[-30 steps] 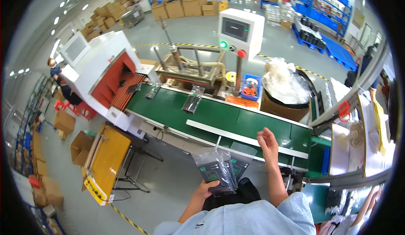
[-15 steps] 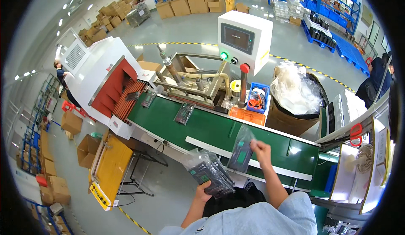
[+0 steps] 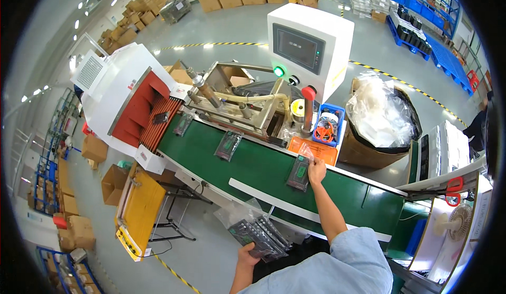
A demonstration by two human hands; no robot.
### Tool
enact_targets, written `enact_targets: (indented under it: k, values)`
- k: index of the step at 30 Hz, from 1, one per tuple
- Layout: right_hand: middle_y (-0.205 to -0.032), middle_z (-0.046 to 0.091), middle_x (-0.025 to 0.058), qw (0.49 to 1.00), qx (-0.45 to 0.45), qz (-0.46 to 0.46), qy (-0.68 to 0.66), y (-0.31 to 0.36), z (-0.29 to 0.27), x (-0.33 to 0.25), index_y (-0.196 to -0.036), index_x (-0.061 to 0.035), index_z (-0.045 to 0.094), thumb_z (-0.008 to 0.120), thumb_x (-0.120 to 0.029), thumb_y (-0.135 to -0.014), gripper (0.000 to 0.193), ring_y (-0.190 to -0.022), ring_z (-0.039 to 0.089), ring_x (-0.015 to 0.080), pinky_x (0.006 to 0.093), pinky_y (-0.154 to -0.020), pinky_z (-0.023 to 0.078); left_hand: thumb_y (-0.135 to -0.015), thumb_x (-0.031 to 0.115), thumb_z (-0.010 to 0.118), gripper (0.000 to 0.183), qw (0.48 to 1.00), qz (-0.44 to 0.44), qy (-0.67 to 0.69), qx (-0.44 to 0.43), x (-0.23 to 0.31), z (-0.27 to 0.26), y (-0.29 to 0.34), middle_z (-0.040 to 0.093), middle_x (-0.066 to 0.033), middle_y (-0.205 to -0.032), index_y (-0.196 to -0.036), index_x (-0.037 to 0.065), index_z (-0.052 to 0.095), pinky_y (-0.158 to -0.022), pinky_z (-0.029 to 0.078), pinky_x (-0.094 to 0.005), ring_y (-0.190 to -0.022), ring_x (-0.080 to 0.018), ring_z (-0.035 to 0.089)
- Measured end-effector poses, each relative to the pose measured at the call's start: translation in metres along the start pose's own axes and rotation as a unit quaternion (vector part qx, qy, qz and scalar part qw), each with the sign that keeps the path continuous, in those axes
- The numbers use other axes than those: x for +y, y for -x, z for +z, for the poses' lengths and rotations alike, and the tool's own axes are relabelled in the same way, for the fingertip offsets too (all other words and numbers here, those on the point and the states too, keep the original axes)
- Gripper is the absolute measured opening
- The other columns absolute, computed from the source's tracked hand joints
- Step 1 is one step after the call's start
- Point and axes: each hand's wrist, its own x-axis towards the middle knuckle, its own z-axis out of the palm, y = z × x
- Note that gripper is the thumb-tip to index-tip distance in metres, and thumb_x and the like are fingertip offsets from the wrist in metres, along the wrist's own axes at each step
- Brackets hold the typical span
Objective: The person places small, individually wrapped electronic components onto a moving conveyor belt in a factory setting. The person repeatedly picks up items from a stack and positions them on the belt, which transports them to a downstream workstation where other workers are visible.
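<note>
My right hand (image 3: 317, 171) is closed on the upper edge of a clear plastic bag with a flat dark item (image 3: 299, 173) inside. That bag is over the green conveyor belt (image 3: 263, 159); whether it touches the belt I cannot tell. Low in front of me, my left hand (image 3: 246, 254) grips a stack of similar bagged dark items (image 3: 258, 233), their loose plastic ends fanned toward the belt. Farther left on the belt lies another bagged item (image 3: 228, 145), and beyond it one more bagged item (image 3: 183, 124).
At the belt's left end stands a white machine (image 3: 126, 88) with red curtain flaps and rollers. A white control box (image 3: 311, 46) rises behind the belt, near an orange tray (image 3: 314, 150) and a blue bin (image 3: 329, 125). Right of them is a carton of clear plastic (image 3: 377, 114).
My right hand has moved forward with one bagged item, from the near edge out over the belt. The stack in my left hand has shifted slightly down and left in view.
</note>
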Motion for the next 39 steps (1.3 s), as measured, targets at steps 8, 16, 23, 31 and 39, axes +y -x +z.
enact_targets:
  k: [8, 16, 23, 31, 39]
  values:
    - [-0.067, 0.057, 0.0079, 0.988, -0.017, 0.056, -0.145, 0.019, -0.016, -0.006, -0.095, -0.0021, 0.055, 0.059, -0.036, -0.081, 0.036, -0.061, 0.056, 0.0222, 0.0334, -0.055, 0.044, -0.069, 0.013, 0.064, 0.045, 1.000, -0.024, -0.004, 0.004, 0.011, 0.006, -0.014, 0.058, -0.0172, -0.107, -0.110, -0.001, 0.052, -0.089, 0.041, -0.0511, -0.097, -0.0355, 0.056]
    - [-0.089, 0.060, 0.0040, 0.796, -0.510, -0.061, -0.319, 0.143, -0.135, -0.086, -0.111, 0.0005, 0.054, 0.059, -0.024, -0.084, 0.037, -0.076, 0.054, 0.0078, 0.0222, -0.062, 0.045, -0.075, 0.010, 0.059, 0.038, 0.990, -0.100, -0.089, -0.040, 0.034, 0.020, -0.037, 0.058, -0.0164, -0.108, -0.110, -0.001, 0.052, -0.088, 0.042, -0.0489, -0.099, -0.0328, 0.056]
    - [-0.084, 0.061, 0.0038, 0.856, -0.408, -0.078, -0.309, 0.150, -0.150, -0.071, -0.102, 0.0014, 0.059, 0.059, -0.023, -0.084, 0.031, -0.075, 0.053, 0.0091, 0.0233, -0.067, 0.044, -0.074, 0.008, 0.058, 0.038, 0.974, -0.117, -0.188, -0.036, 0.032, 0.033, -0.044, 0.058, -0.0155, -0.107, -0.111, -0.001, 0.051, -0.088, 0.042, -0.0482, -0.098, -0.0319, 0.056]
    - [-0.078, 0.061, 0.0057, 0.873, -0.416, -0.162, -0.195, 0.144, -0.184, -0.054, -0.091, 0.0008, 0.061, 0.057, -0.023, -0.084, 0.025, -0.072, 0.053, 0.0124, 0.0274, -0.066, 0.043, -0.073, 0.010, 0.061, 0.037, 0.980, -0.133, -0.139, -0.055, 0.037, 0.078, -0.066, 0.059, -0.0151, -0.104, -0.108, 0.000, 0.053, -0.087, 0.043, -0.0477, -0.096, -0.0319, 0.057]
    - [-0.076, 0.059, -0.0007, 0.940, -0.191, -0.074, -0.274, 0.093, -0.211, 0.005, -0.085, 0.0016, 0.062, 0.058, -0.019, -0.084, 0.020, -0.070, 0.051, 0.0077, 0.0232, -0.062, 0.042, -0.072, 0.016, 0.063, 0.031, 0.993, -0.063, -0.099, -0.021, 0.033, 0.095, -0.084, 0.062, -0.0130, -0.097, -0.099, 0.003, 0.057, -0.083, 0.045, -0.0484, -0.090, -0.0310, 0.059]
